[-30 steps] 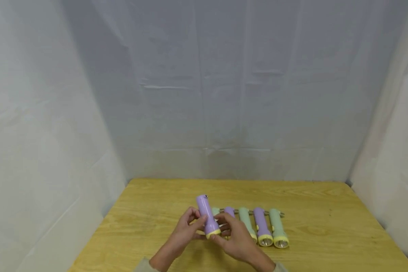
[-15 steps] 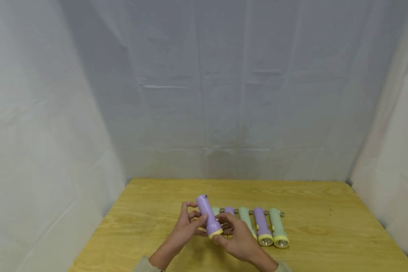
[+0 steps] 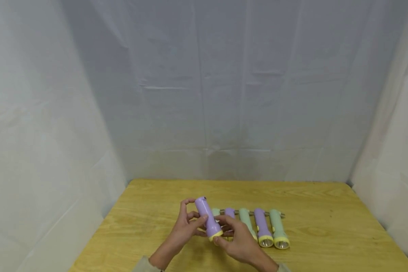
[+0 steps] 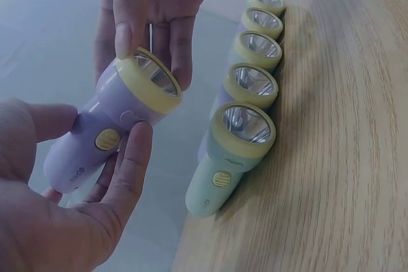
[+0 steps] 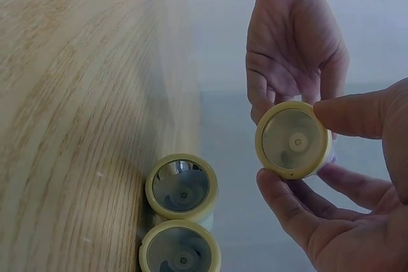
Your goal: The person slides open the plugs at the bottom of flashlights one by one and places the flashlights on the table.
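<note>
A purple flashlight (image 3: 207, 217) with a yellow lens ring is held tilted above the table, its lens end toward the person. My left hand (image 3: 183, 226) grips its body between thumb and fingers; in the left wrist view the yellow switch (image 4: 108, 139) shows on its side. At the yellow ring, my right hand (image 3: 239, 238) pinches the lens end with thumb and fingers. Seen from the right wrist, the round lens (image 5: 294, 138) faces the camera and looks unlit.
Several flashlights lie side by side on the wooden table (image 3: 326, 215), alternating green and purple, among them a green one (image 3: 278, 228) at the right end and a purple one (image 3: 262, 226) beside it. Their lenses face the person. White sheeting (image 3: 204, 94) walls the table's back and sides.
The left index finger has lifted from the flashlight's side and reaches up toward its tail end. The flashlight has shifted very slightly; the row on the table is unchanged.
</note>
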`<state>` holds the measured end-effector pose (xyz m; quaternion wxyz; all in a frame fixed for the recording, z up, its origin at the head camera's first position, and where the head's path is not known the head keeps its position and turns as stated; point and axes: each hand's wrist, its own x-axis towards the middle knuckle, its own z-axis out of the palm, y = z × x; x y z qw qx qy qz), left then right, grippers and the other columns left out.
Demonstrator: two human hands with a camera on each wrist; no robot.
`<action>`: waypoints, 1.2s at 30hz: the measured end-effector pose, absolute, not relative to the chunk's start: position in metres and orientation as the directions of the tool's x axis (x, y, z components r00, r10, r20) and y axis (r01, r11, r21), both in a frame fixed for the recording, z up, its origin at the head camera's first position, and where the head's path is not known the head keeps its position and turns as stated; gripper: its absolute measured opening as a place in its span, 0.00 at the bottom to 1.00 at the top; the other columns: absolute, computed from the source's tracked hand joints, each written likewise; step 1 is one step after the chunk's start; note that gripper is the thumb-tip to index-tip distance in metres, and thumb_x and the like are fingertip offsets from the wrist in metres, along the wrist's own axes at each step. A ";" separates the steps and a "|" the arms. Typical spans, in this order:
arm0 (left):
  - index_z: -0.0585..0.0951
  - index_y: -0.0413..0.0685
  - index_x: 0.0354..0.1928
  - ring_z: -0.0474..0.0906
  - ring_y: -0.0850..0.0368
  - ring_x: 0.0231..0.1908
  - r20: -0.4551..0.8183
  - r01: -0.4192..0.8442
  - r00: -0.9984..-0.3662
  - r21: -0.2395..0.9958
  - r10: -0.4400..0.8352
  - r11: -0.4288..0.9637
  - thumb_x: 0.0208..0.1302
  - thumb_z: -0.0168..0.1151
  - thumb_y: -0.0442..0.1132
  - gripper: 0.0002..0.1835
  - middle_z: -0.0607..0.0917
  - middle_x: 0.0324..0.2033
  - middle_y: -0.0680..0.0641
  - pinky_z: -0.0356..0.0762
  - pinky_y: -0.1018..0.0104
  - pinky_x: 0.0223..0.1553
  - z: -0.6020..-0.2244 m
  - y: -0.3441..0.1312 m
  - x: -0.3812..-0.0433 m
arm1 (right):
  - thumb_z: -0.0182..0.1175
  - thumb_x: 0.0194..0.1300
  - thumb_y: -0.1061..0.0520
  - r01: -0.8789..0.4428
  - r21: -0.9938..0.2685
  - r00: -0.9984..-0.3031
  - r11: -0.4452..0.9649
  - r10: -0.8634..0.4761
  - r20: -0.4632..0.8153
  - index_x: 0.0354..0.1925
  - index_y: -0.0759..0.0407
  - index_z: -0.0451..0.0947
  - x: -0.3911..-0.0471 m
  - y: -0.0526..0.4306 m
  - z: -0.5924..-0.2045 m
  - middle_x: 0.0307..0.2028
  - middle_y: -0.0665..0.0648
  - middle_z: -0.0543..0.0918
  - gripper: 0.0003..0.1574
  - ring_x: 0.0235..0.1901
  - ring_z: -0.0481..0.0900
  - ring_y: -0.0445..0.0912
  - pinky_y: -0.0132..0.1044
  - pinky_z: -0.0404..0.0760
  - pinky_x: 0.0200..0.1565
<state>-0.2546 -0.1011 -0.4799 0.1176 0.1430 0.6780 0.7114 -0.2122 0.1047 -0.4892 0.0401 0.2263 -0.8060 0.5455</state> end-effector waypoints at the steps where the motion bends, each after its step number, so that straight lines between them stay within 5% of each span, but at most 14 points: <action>1: 0.48 0.52 0.70 0.85 0.52 0.36 0.042 0.024 -0.932 0.998 0.361 -0.052 0.72 0.62 0.38 0.37 0.80 0.41 0.44 0.89 0.52 0.42 -0.480 -0.101 -0.254 | 0.70 0.61 0.59 -0.410 -0.860 -0.893 0.304 -0.326 0.311 0.62 0.62 0.76 -0.212 0.105 -0.489 0.49 0.62 0.85 0.31 0.45 0.84 0.44 0.34 0.87 0.48; 12: 0.48 0.54 0.70 0.86 0.52 0.38 0.029 0.014 -0.916 0.999 0.400 -0.039 0.74 0.61 0.39 0.36 0.78 0.42 0.46 0.89 0.52 0.43 -0.480 -0.104 -0.254 | 0.69 0.63 0.60 -0.455 -0.836 -0.868 0.306 -0.362 0.340 0.65 0.66 0.75 -0.214 0.107 -0.493 0.54 0.66 0.85 0.33 0.45 0.86 0.47 0.31 0.87 0.46; 36: 0.49 0.53 0.72 0.86 0.51 0.39 0.056 0.042 -0.908 0.998 0.415 -0.044 0.74 0.59 0.38 0.35 0.77 0.41 0.46 0.89 0.51 0.43 -0.473 -0.105 -0.253 | 0.68 0.62 0.61 -0.486 -0.808 -0.855 0.334 -0.376 0.359 0.66 0.68 0.73 -0.214 0.105 -0.487 0.50 0.64 0.84 0.35 0.45 0.84 0.45 0.31 0.87 0.44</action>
